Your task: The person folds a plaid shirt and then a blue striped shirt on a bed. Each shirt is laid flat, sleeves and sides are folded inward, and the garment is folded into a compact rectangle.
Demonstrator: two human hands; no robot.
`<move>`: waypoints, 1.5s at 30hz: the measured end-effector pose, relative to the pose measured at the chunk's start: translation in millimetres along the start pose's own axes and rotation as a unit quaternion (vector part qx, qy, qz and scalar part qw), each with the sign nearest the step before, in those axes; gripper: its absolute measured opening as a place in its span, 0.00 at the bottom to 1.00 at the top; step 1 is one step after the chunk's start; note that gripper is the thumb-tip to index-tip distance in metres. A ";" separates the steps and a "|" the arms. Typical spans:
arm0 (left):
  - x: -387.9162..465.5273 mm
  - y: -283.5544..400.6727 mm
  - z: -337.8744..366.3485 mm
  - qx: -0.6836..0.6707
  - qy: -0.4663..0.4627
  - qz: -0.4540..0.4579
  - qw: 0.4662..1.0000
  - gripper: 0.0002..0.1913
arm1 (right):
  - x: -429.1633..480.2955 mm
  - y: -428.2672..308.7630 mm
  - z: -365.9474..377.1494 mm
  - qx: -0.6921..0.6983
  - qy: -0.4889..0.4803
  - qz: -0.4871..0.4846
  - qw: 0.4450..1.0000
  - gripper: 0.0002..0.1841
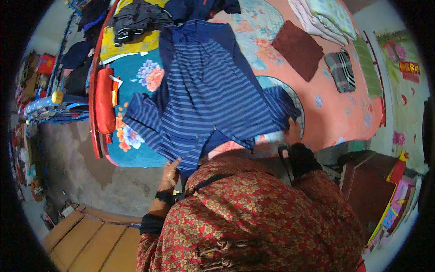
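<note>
A blue striped shirt [210,91] lies spread on the bed, its buttoned opening towards me and its sleeves out to both sides. My left hand [171,173] pinches the shirt's near left edge between thumb and fingers, at the bed's front edge. At the end of the right sleeve [283,105] is my right hand [293,132], blurred, its fingertips against the cloth; whether they grip it is not clear. Plain navy cloth [238,56] shows behind and beside the stripes.
Dark clothes [141,20] lie at the far left of the bed, near a red bolster [106,102]. A folded brown cloth [299,51], a folded plaid garment [341,71] and a folded quilt [331,17] lie to the right. A red bed rail [94,112] borders the left side.
</note>
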State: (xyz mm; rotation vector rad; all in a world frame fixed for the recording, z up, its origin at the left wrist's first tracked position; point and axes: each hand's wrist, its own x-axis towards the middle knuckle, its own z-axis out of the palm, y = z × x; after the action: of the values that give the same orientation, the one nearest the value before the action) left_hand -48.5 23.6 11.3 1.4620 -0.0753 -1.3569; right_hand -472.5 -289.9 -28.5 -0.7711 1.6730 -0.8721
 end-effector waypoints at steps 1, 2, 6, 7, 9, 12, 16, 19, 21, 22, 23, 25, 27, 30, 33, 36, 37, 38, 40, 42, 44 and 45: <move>-1.7 -8.3 -1.0 0.011 -0.085 0.091 0.992 0.19 | -1.0 10.7 -5.4 -0.014 0.020 0.040 0.999 0.14; 1.6 -13.4 -3.2 0.009 0.002 -0.029 1.000 0.18 | 1.1 17.6 -11.5 0.010 -0.029 0.043 0.999 0.14; 8.8 -22.8 -9.0 -0.101 0.096 -0.137 0.981 0.15 | 9.5 39.7 -7.4 0.122 -0.083 0.106 0.983 0.17; 8.2 -22.5 -9.0 -0.108 0.126 -0.117 0.979 0.15 | 11.8 40.9 -4.1 0.189 -0.113 0.095 0.971 0.19; 10.2 -15.9 -11.0 -0.153 0.132 -0.101 0.974 0.15 | 17.8 39.7 0.9 0.293 -0.140 0.130 0.937 0.20; 11.4 -5.5 -20.4 -0.074 0.126 -0.121 0.982 0.20 | 27.7 39.4 -6.1 0.285 -0.162 0.167 0.930 0.24; 25.8 6.3 -30.5 -0.126 0.095 -0.038 0.987 0.18 | 50.1 48.1 -14.3 0.209 -0.263 0.070 0.939 0.29; 35.4 18.9 -34.3 -0.140 0.130 -0.013 0.982 0.17 | 57.0 53.8 -13.5 -0.102 -0.209 -0.156 0.960 0.27; 39.4 30.1 -39.3 -0.124 0.167 0.004 0.978 0.18 | 55.5 53.5 -9.7 0.002 -0.237 -0.085 0.968 0.25; 42.0 35.5 -41.6 -0.116 0.190 0.012 0.975 0.18 | 54.1 51.8 -8.8 -0.046 -0.242 -0.087 0.965 0.24; 43.7 39.9 -44.5 -0.101 0.217 0.029 0.970 0.18 | 52.9 51.0 -6.6 -0.093 -0.247 -0.089 0.960 0.24; 47.6 46.3 -53.2 -0.112 0.252 0.016 0.961 0.18 | 54.4 51.0 -4.6 -0.472 -0.200 -0.252 0.821 0.23; 52.5 48.8 -63.2 -0.109 0.243 0.025 0.964 0.17 | 61.6 58.7 -2.9 0.124 -0.236 0.008 0.964 0.26; 60.9 47.1 -76.5 -0.157 0.194 0.033 0.968 0.14 | 80.3 77.6 -7.1 0.158 -0.112 0.036 0.980 0.32; 74.0 46.9 -81.4 -0.206 0.194 0.038 0.958 0.12 | 86.1 91.5 -13.7 -0.242 -0.084 -0.291 0.922 0.35; 89.1 52.0 -78.7 -0.257 0.186 0.071 0.946 0.11 | 74.1 70.4 -16.3 -0.303 -0.132 -0.270 0.904 0.32; 93.2 55.2 -78.4 -0.249 0.203 0.069 0.944 0.12 | 66.8 54.0 -13.4 -0.249 -0.166 -0.242 0.923 0.31; 97.5 58.9 -78.5 -0.242 0.220 0.065 0.943 0.12 | 57.6 36.2 -6.7 -0.233 -0.174 -0.244 0.925 0.30; 107.3 67.1 -79.4 -0.238 0.226 0.097 0.940 0.15 | 36.9 -2.5 12.0 -0.207 -0.199 -0.273 0.918 0.27; 116.8 74.9 -84.2 -0.253 0.161 0.100 0.949 0.19 | 16.1 -41.9 30.8 -0.171 -0.228 -0.307 0.908 0.24; 123.8 83.2 -91.5 -0.253 0.111 0.032 0.960 0.19 | -4.1 -81.9 52.7 -0.136 -0.236 -0.330 0.904 0.22; 125.7 86.4 -94.3 -0.242 0.118 0.003 0.963 0.19 | -12.8 -102.0 67.6 -0.120 -0.207 -0.342 0.909 0.21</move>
State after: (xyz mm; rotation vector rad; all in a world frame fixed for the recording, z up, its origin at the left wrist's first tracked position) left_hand 114.6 -35.2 -34.6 1.1898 0.3817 -1.0877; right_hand -397.0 -344.6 51.8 -1.6508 1.1346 -0.8872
